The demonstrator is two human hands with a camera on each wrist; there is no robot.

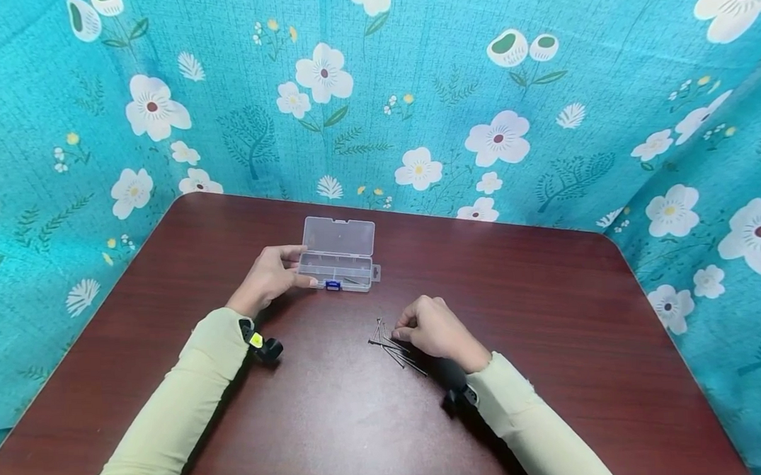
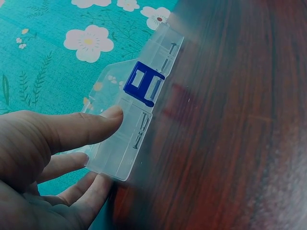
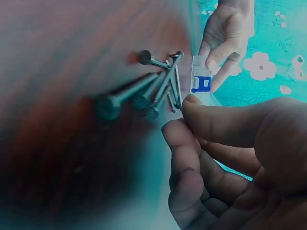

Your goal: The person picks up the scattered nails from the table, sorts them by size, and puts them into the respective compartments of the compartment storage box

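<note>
My left hand (image 1: 271, 276) grips the left end of a clear plastic compartment box (image 2: 122, 136), its thumb on the front and fingers behind. The box's lid (image 1: 338, 236) stands raised at the back, and a blue latch (image 2: 144, 84) sits on the front edge. Inside the front compartments lie a few thin nails (image 1: 357, 280). To the box's front right, several metal nails (image 3: 136, 88) lie crossed in a loose pile. Right beside them is my right hand (image 1: 437, 328), thumb and index finger brought together and the other fingers curled; whether a nail is between the fingertips is hidden.
Everything lies on a dark reddish-brown table (image 1: 536, 294) with rounded far corners. A turquoise flowered curtain (image 1: 412, 87) hangs behind it and along the right side. Each wrist carries a strapped black camera (image 1: 269, 350).
</note>
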